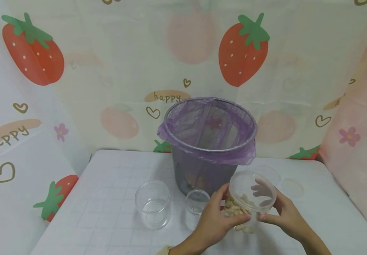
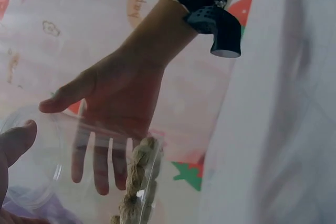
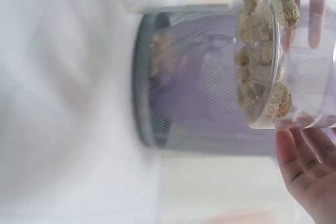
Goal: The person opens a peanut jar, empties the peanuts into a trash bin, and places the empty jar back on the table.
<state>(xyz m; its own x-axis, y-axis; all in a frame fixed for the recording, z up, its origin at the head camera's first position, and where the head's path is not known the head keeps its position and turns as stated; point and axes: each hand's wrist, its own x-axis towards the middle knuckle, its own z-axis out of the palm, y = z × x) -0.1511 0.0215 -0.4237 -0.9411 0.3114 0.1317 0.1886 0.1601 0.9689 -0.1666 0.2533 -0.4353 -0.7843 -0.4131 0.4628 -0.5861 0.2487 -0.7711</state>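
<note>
Between my two hands is a clear round jar with peanuts in their shells lying along its bottom. My left hand grips the jar's left side, thumb toward the front. From the right, my right hand holds it; through the clear wall its fingers show nearly straight. In the right wrist view the peanuts gather at the base of the jar. Whether a lid covers the jar's round top, I cannot tell. A second clear jar, shorter, stands beside my left hand.
Behind the hands stands a mesh bin lined with a purple plastic bag. A larger clear jar is on the white table to the left. Two clear round lids, one nearer, lie to the right of the bin.
</note>
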